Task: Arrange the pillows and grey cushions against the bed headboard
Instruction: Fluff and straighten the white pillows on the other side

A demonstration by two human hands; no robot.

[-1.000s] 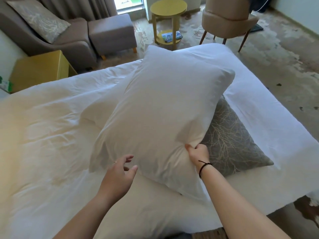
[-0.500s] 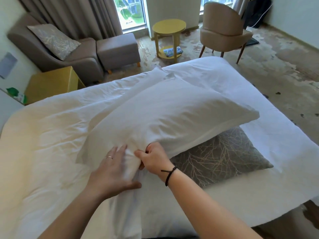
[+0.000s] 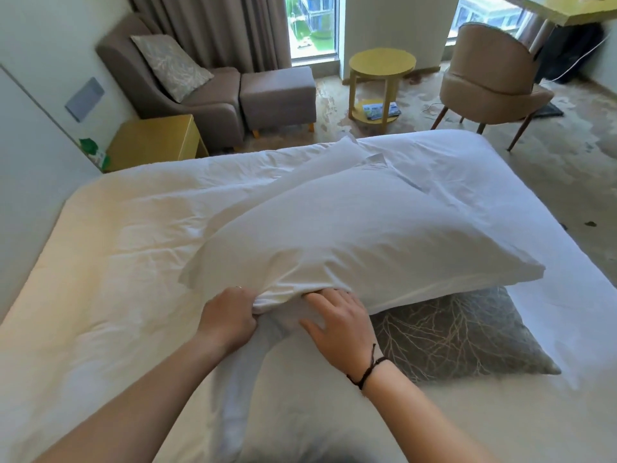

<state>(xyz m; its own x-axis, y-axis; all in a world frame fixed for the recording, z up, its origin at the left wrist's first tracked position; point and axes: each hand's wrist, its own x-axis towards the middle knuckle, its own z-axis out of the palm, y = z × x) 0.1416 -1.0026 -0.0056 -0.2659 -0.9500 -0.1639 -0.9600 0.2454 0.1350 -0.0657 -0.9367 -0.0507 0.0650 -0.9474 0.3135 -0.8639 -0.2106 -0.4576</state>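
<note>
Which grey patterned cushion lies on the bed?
The grey branch-patterned cushion right of the hands, partly under the white pillow. The other cushion leans upright in the brown armchair.

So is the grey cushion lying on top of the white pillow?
No, the grey cushion lies on the bed under the white pillow, which rests across its upper part.

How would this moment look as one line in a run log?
left hand: grips white pillow near edge | right hand: fingers tucked under that edge | pillow overlaps grey cushion | bed: headboard unseen
</note>
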